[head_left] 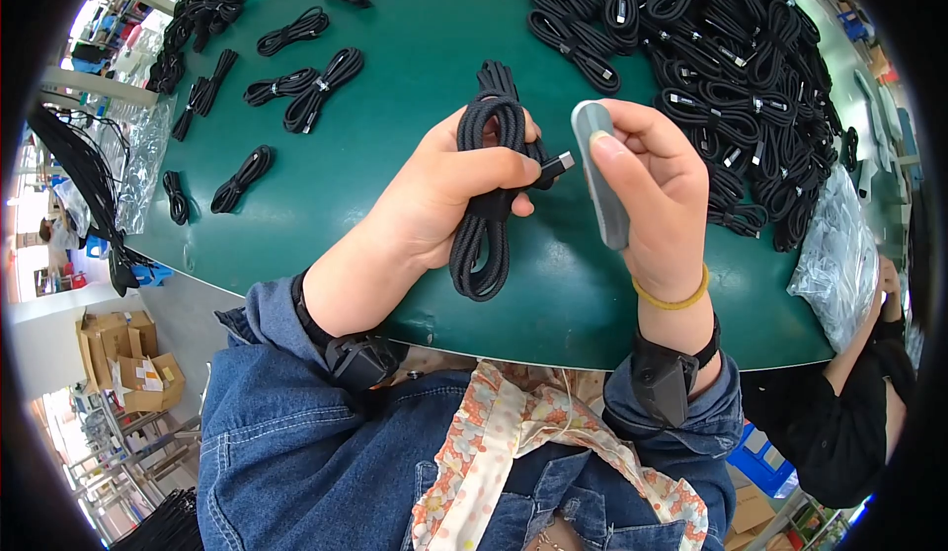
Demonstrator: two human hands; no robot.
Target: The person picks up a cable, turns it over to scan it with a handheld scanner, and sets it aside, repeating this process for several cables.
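At a green table (415, 38), a person's left hand (434, 186) grips a coiled black cable (481, 245), its plug (560, 164) pointing right. The right hand (664, 176) holds a slim grey object (610, 205) near the plug. Cable bundles (326, 90) lie scattered far left, a heap (736, 67) far right.

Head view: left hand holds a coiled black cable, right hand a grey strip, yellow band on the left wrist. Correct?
Not quite: in the head view the yellow band is on the right wrist. The left hand holds the coiled black cable, the right hand the grey strip.
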